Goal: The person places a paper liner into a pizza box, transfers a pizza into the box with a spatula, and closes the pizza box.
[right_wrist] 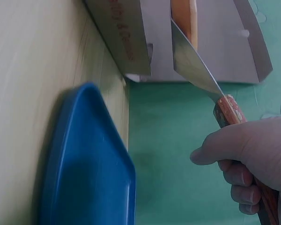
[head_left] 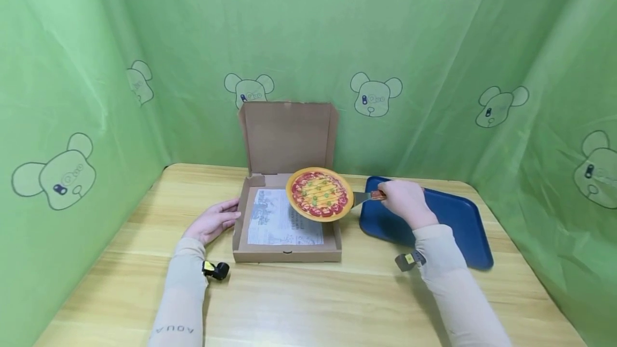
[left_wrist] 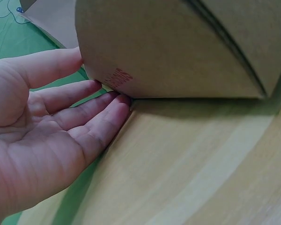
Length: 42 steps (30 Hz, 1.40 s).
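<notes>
With fingers of the right hand (head_left: 404,201) clenched round the spatula (head_left: 362,198), held the pizza (head_left: 320,194) raised over the right side of the open box (head_left: 286,256). Touched the box's left wall with relaxed fingers of the left hand (head_left: 214,222). Had the tray (head_left: 460,225) on the right.

One cardboard box (head_left: 275,256) holds one printed sheet (head_left: 275,224). Above it: one pizza (head_left: 320,195). To its right: one spatula (head_left: 361,198), one blue tray (head_left: 455,216). Beneath it: one worktop (head_left: 299,304). Flanking the box: one left hand (head_left: 212,223), one right hand (head_left: 406,200), two wrist cameras (head_left: 219,270). Around it: six printed bear heads (head_left: 375,102).
</notes>
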Each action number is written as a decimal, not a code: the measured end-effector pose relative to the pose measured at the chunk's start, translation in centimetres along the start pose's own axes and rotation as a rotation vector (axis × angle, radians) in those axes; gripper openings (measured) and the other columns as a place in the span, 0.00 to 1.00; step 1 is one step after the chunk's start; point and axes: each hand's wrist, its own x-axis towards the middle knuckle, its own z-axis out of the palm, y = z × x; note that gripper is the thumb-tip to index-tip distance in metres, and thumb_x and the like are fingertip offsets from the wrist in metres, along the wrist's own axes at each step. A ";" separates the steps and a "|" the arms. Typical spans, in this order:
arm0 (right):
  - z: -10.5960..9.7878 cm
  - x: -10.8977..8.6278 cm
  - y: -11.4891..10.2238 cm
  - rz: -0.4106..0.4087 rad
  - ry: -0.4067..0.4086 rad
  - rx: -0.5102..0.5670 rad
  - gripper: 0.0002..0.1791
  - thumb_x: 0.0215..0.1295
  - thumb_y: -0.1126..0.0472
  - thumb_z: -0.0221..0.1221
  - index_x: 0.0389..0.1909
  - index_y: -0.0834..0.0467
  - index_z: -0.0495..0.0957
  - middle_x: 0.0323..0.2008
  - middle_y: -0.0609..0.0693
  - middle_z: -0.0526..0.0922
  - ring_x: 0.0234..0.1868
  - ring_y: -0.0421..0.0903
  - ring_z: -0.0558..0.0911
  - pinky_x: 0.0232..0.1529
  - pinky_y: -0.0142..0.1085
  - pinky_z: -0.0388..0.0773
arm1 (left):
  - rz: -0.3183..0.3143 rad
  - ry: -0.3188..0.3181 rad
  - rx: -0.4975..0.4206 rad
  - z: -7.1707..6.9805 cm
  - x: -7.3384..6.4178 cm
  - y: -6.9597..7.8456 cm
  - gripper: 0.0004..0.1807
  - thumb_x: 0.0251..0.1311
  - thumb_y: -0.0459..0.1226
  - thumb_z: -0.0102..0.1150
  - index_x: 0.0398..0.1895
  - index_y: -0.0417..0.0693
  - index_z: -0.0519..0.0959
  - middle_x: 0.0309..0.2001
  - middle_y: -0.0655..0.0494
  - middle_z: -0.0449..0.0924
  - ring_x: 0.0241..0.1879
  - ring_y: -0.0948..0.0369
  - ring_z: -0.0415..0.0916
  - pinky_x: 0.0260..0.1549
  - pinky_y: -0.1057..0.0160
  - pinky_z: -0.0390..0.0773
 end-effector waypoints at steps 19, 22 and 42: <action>0.9 2.3 -4.2 -0.069 0.017 -0.030 0.11 0.54 0.63 0.66 0.18 0.50 0.76 0.17 0.46 0.78 0.18 0.47 0.74 0.17 0.46 0.72 | -0.006 0.018 -0.001 -0.2 0.3 -0.2 0.36 0.69 0.27 0.45 0.75 0.31 0.42 0.76 0.34 0.43 0.75 0.44 0.47 0.73 0.55 0.59; 1.2 2.7 -4.8 -0.084 0.006 -0.038 0.11 0.53 0.63 0.65 0.17 0.50 0.75 0.17 0.46 0.78 0.18 0.46 0.74 0.16 0.46 0.71 | -0.002 0.009 0.002 -0.2 0.3 -0.2 0.36 0.69 0.27 0.45 0.75 0.30 0.41 0.76 0.33 0.41 0.75 0.43 0.46 0.73 0.54 0.57; 1.7 3.9 -7.5 -0.133 -0.065 -0.074 0.06 0.54 0.66 0.62 0.24 0.51 0.81 0.21 0.47 0.82 0.19 0.45 0.73 0.17 0.44 0.72 | 0.007 -0.017 -0.009 -0.2 0.1 -0.1 0.36 0.69 0.27 0.43 0.75 0.29 0.39 0.76 0.32 0.37 0.76 0.41 0.41 0.75 0.49 0.49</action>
